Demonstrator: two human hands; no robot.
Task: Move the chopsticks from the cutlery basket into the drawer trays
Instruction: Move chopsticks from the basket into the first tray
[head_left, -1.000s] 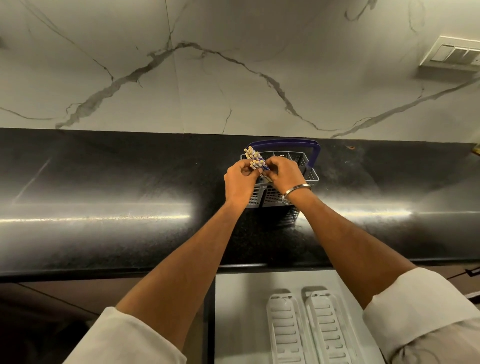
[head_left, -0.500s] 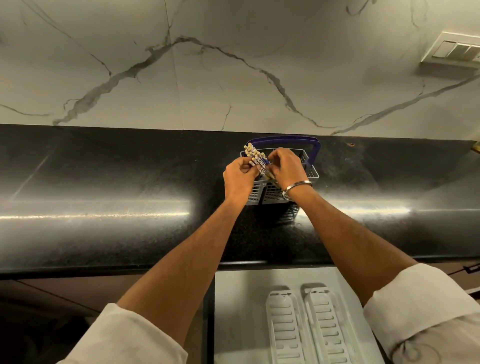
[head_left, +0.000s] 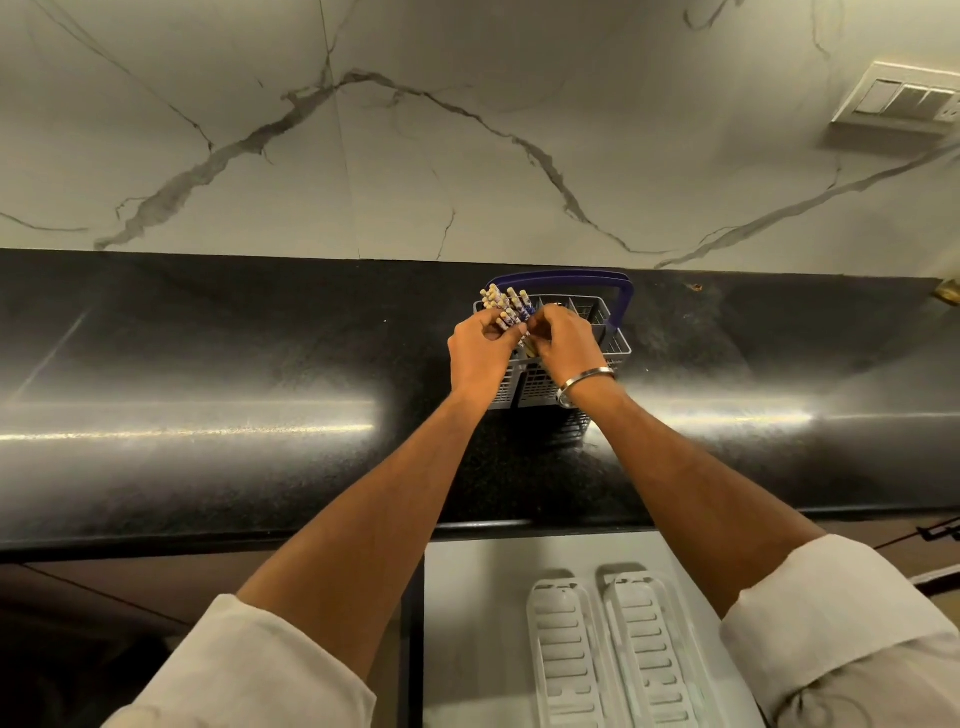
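Observation:
A grey cutlery basket (head_left: 615, 345) with a purple handle stands on the black counter near the wall. A bundle of chopsticks (head_left: 506, 309) with pale tips and blue-patterned ends sticks up from its left compartment. My left hand (head_left: 480, 353) grips the bundle from the left. My right hand (head_left: 563, 345), with a metal bangle at the wrist, pinches chopsticks at the bundle's right side. Two white slotted drawer trays (head_left: 613, 654) lie side by side in the open drawer below the counter's front edge.
The black counter (head_left: 208, 395) runs the full width, backed by a marble wall. A switch plate (head_left: 904, 96) sits high on the right wall. The white drawer floor (head_left: 467, 623) shows left of the trays. A small brass object (head_left: 948, 291) lies at the far right.
The chopstick bundle has come up a little and spread, with both hands still around it. The camera view has shifted slightly.

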